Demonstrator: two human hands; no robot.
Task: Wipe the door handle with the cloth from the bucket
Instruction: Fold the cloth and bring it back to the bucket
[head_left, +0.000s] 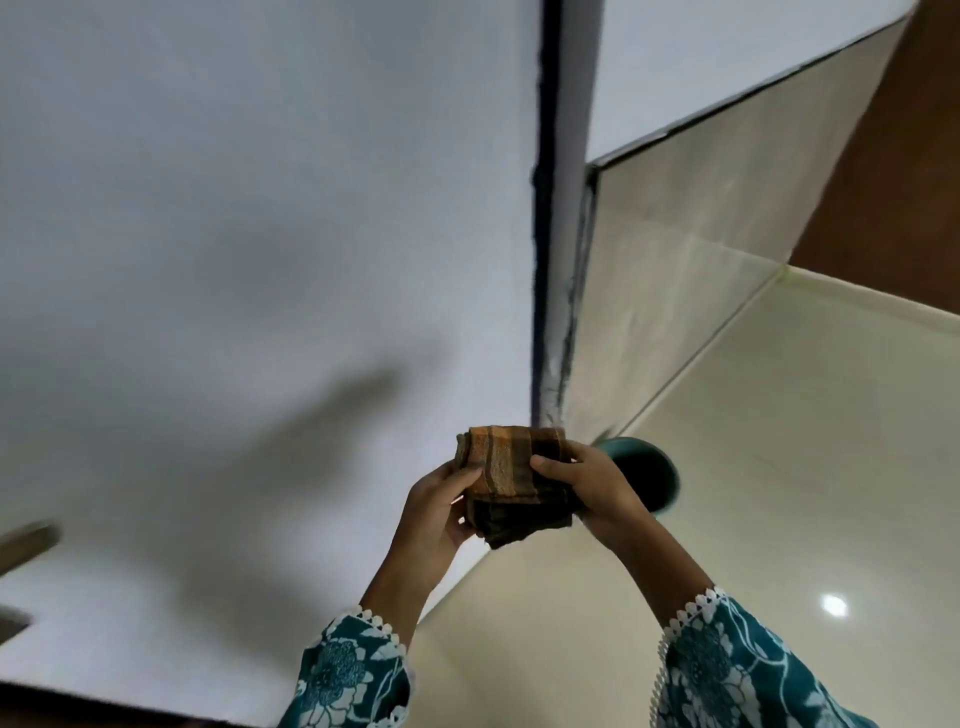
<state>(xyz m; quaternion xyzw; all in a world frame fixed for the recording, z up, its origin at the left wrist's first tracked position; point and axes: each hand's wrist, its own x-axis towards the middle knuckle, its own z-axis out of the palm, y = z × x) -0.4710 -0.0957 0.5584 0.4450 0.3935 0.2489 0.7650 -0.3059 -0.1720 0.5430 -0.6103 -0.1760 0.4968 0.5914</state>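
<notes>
A folded orange-and-brown checked cloth is held in front of me by both hands. My left hand grips its left edge, and my right hand grips its right edge from above. Just behind my right hand, a teal bucket stands on the floor by the wall corner, partly hidden by the hand. The white door fills the left of the view. A blurred metallic bar, which may be the door handle, sticks out at the far left edge.
A dark gap runs along the door's right edge beside the frame. Beige tiled wall and glossy beige floor tiles lie to the right. A brown wooden surface stands at the upper right.
</notes>
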